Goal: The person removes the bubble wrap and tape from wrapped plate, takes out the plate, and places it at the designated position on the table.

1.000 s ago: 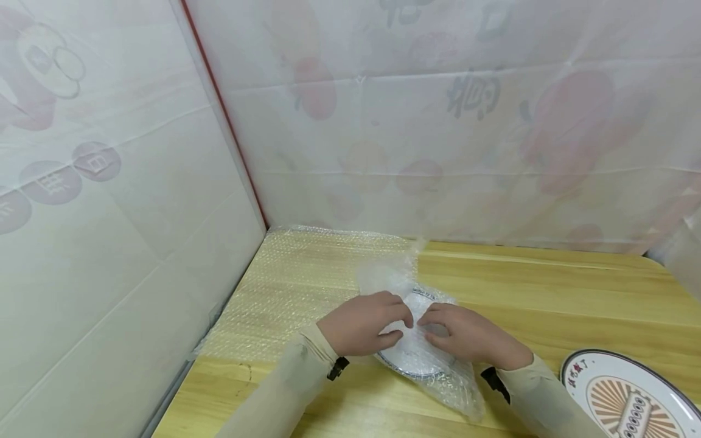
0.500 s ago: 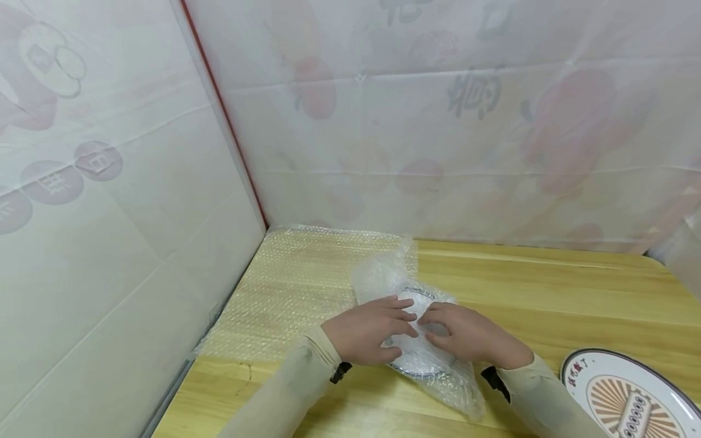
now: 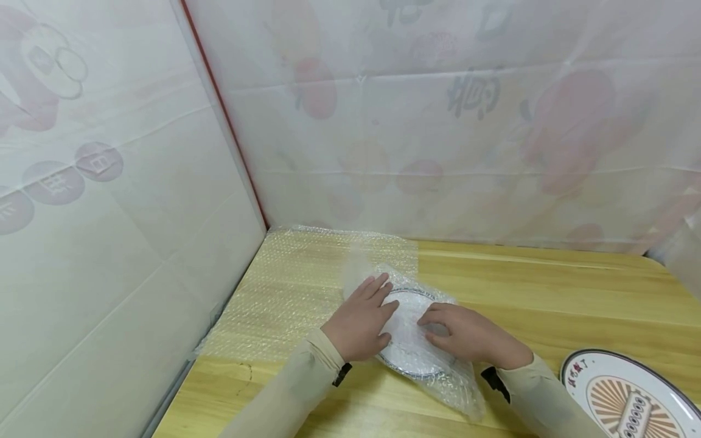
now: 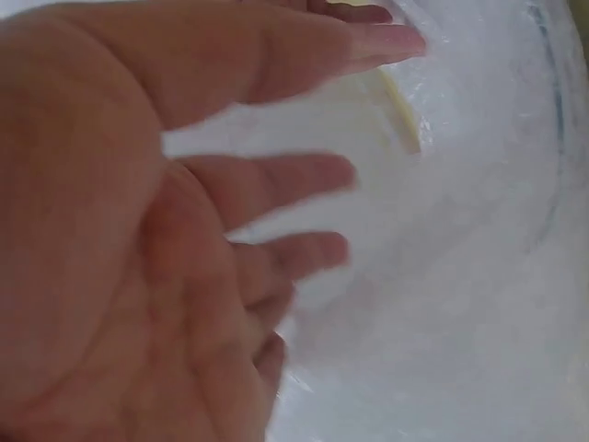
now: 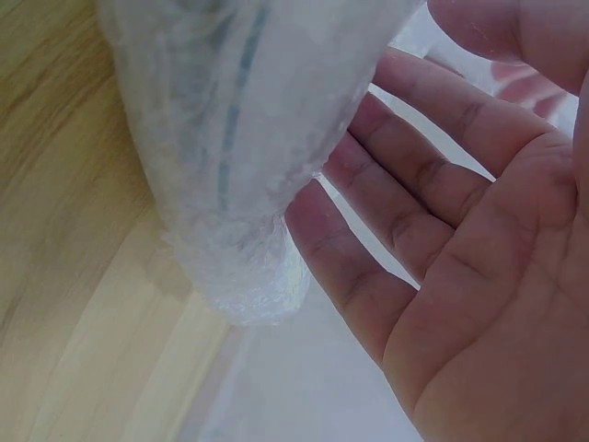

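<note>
A: What lies nearest?
B: At lower right, a ray-printed plate (image 3: 610, 389) on the bench (image 3: 547, 286).
A: And the hands?
B: Below centre, the left hand (image 3: 358, 322) is over the left side of a wrapped plate (image 3: 409, 337), its fingers spread apart. The right hand (image 3: 468, 331) touches the right side with fingertips, thumb apart.
A: Farther?
B: Left of centre, a flat bubble-wrap sheet (image 3: 290, 286); behind, the printed wall (image 3: 383, 140).
</note>
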`<state>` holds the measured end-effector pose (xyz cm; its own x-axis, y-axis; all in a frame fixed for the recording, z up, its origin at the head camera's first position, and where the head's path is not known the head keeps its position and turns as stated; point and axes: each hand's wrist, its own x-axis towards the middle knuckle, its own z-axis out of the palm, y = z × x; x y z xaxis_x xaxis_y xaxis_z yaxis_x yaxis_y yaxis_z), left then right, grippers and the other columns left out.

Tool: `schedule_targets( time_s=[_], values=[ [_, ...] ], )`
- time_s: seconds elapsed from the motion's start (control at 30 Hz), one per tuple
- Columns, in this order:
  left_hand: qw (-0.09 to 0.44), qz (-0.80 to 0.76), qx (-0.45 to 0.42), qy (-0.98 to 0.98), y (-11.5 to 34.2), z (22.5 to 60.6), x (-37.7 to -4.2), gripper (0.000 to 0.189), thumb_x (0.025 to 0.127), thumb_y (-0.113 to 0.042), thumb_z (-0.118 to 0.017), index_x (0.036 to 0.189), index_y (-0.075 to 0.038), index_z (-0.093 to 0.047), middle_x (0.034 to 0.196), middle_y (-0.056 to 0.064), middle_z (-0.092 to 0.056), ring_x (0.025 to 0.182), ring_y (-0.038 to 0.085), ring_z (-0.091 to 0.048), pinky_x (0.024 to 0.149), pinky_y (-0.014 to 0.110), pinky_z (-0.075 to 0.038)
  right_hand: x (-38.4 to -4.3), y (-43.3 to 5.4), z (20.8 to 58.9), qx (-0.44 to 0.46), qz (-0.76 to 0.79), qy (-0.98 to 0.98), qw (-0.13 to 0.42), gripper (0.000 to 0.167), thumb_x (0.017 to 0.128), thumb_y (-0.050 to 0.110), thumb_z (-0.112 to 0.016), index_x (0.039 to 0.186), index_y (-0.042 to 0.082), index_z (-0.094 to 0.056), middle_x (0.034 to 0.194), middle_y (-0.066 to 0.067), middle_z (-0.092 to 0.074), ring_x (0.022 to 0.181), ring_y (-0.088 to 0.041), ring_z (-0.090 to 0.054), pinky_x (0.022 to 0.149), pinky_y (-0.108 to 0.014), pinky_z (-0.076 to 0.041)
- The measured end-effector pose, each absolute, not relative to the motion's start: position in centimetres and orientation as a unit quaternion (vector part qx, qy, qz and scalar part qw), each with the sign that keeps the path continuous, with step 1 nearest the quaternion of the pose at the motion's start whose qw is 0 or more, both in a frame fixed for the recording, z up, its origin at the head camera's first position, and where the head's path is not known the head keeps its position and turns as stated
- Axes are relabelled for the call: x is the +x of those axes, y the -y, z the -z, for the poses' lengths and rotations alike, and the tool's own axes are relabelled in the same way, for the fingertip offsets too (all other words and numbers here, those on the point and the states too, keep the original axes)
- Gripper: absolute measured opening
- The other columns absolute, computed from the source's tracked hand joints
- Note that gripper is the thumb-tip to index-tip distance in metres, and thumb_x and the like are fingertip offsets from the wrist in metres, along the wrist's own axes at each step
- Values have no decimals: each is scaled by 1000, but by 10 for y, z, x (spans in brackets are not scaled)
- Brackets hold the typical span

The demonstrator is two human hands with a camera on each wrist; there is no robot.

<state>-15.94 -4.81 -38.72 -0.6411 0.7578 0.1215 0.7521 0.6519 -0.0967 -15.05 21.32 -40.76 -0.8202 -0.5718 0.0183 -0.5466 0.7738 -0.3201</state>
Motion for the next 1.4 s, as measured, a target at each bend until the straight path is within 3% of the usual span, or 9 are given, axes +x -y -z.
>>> schedule_targets(
  time_s=[0.4,0.7,0.83,1.07,1.23,1.4],
  values=[
    [32,19,-292,956,59,380,-152,54,95,-47,-67,133,-9,-68,141,13,-62,149,35,-38,124,45,-26,-150,-213,407,-298,162,-940,40,21,101,22,-65,118,15,-75,114,7,-67,107,-18,-66,94,-47,-55],
    [2,41,-236,971,60,382,-153,39,91,-45,-70,112,-13,-73,123,11,-67,131,35,-53,105,59,-43,-149,-213,406,-297,159,-941,42,22,102,23,-64,119,14,-75,115,7,-67,108,-19,-66,94,-47,-55],
    [-17,42,-236,971,61,384,-156,42,86,-46,-73,114,-14,-72,115,9,-67,118,33,-59,96,57,-48,-148,-212,405,-298,159,-940,43,22,102,23,-64,120,14,-74,115,7,-67,109,-19,-66,95,-48,-55],
    [-42,56,-256,964,63,390,-164,44,76,-41,-82,109,-14,-70,97,6,-60,90,27,-58,67,45,-55,-148,-211,404,-299,157,-940,44,23,102,22,-63,120,14,-74,116,6,-67,110,-20,-66,96,-48,-54],
    [-57,60,-260,962,64,394,-170,52,71,-37,-88,113,-13,-68,97,5,-60,88,25,-58,68,41,-56,-148,-211,404,-294,157,-942,49,23,103,22,-63,121,14,-74,117,6,-67,111,-21,-66,96,-49,-54],
    [-74,56,-265,960,64,397,-174,56,74,-42,-85,119,-13,-66,103,5,-64,93,26,-62,74,41,-56,-150,-213,407,-297,153,-942,46,22,103,22,-62,120,15,-74,117,7,-67,111,-20,-65,96,-48,-54]
  ],
)
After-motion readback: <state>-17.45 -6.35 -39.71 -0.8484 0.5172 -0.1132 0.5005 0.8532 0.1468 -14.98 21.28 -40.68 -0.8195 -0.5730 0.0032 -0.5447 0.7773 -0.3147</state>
